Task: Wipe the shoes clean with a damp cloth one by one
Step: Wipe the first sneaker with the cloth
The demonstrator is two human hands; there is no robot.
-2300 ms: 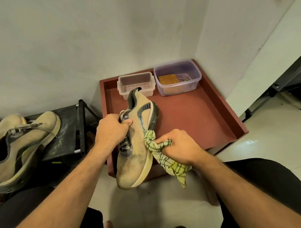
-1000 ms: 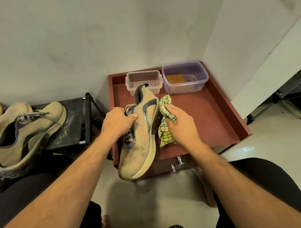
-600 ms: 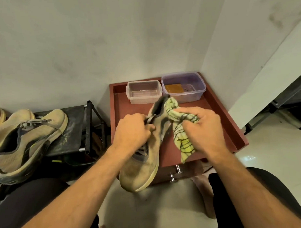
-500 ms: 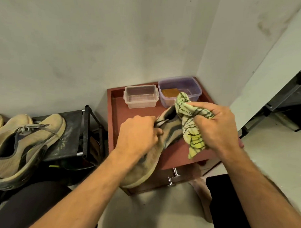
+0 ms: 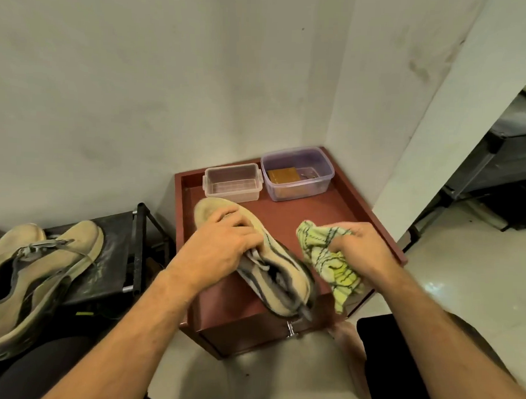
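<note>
A tan and grey sneaker [image 5: 282, 285] lies across the red-brown tray table [image 5: 359, 214], toe toward the wall and heel toward me. My left hand [image 5: 224, 245] grips it over the laces near the toe. A crumpled yellow-green cloth [image 5: 328, 261] with dark stripes hangs just right of the shoe's heel, apart from it, and my right hand [image 5: 361, 250] is closed on it. More tan shoes [image 5: 35, 269] rest on a black rack at the left.
Two clear plastic tubs stand at the back of the tray: an empty one [image 5: 232, 182] and a purple-tinted one [image 5: 297, 172] holding a brown block. The black rack [image 5: 113, 253] is at the left. Walls meet behind the tray; pale floor and a dark doorway lie to the right.
The shoe has been turned end for end, from toe toward me to toe toward the wall. The cloth has come off the shoe and moved right and down.
</note>
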